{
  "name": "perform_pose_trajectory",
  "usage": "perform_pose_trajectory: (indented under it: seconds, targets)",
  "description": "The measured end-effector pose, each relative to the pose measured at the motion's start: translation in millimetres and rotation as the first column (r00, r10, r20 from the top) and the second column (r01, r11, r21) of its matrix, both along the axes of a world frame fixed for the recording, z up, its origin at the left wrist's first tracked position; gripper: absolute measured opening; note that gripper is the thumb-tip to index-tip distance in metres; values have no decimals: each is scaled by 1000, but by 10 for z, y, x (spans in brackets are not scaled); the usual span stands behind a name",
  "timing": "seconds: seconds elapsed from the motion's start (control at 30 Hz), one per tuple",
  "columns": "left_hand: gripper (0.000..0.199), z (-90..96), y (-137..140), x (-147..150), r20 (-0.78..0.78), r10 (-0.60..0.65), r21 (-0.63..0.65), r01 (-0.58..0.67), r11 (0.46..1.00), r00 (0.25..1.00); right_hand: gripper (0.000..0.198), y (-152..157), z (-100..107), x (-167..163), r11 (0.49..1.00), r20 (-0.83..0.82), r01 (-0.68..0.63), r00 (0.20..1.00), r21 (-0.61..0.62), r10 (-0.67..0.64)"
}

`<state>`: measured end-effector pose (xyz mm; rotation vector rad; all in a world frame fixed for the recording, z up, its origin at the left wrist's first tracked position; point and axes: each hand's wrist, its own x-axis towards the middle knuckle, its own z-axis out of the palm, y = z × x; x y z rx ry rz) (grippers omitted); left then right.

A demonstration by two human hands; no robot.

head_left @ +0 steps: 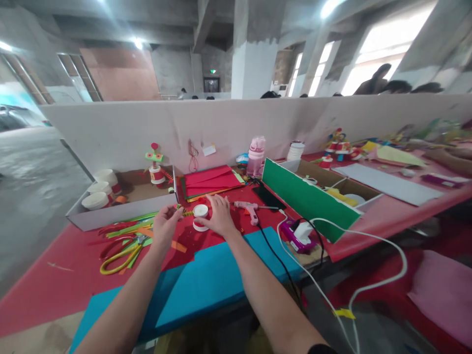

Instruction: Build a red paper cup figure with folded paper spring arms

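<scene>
On the red table covering stands a small white paper cup [201, 211] with a red band, upside down. A folded green-and-yellow paper strip [188, 213] reaches from its left side to my left hand [167, 220], whose fingertips are closed in a pinch on the strip's end. Around the cup's right side curves my right hand [221, 216], thumb at the near side and fingers toward the back. A pink hot glue gun [250, 209] lies just right of that hand. Yellow-handled scissors [120, 258] rest left of my forearm among coloured paper strips [143, 223].
At the back left, a cardboard box [121, 209] holds paper cups and a finished cup figure [157, 169]. A green-sided box [309, 196] stands right. A purple power strip [298, 238] trails cables over the front edge. Blue sheets [206, 280] lie along the front.
</scene>
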<state>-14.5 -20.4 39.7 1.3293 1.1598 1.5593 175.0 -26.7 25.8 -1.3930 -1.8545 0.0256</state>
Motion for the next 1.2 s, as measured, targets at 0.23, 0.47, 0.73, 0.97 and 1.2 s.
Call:
perform_pose_trajectory:
  seconds: [0.23,0.47,0.73,0.97,1.2]
  targets:
    - [34,210,237,204,-285,-47,99,78,992,957,78,53,-142,-34,999,-7,-31,999,-14,31]
    - [32,143,306,388,-350,-81,113,128,985,933,56,68,-141,-55,1000,-43,23,999,16,-23]
    - [20,56,251,367,-515,10,203,111,973,857,47,78,-178,-53,1000,-59,0,998,8,1]
    - [19,5,265,391,-486,29,185,71,980,874,48,77,-181,-70,1000,-58,6,998,-3,-6]
    - [18,-1,228,450,-476,34,119,26,993,879,44,65,-170,-62,999,-39,6,999,-42,-8]
